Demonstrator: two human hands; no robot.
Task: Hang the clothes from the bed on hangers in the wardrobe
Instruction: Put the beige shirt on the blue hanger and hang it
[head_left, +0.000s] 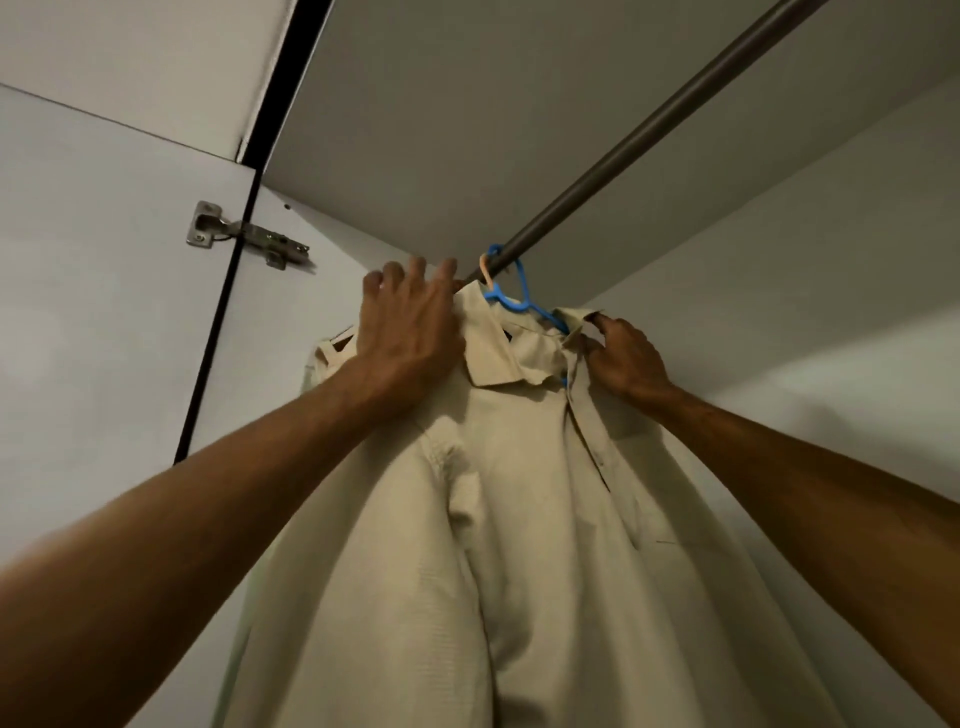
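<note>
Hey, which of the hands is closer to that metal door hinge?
Left. The left hand lies on the shoulder of the shirt, just right of the hinge; the right hand pinches the shirt front beyond the blue hanger, farther away.

- Left hand (410, 332) is raised high, back towards the camera, its palm resting on the shoulder of a beige collared cloth shirt (519, 519), fingers spread and slightly bent.
- Right hand (631, 361) is level with it and a little apart to its right, thumb and forefinger pinching the shirt's collar edge.
- Both bare forearms reach up and inward, with the wrists nearly straight.
</note>
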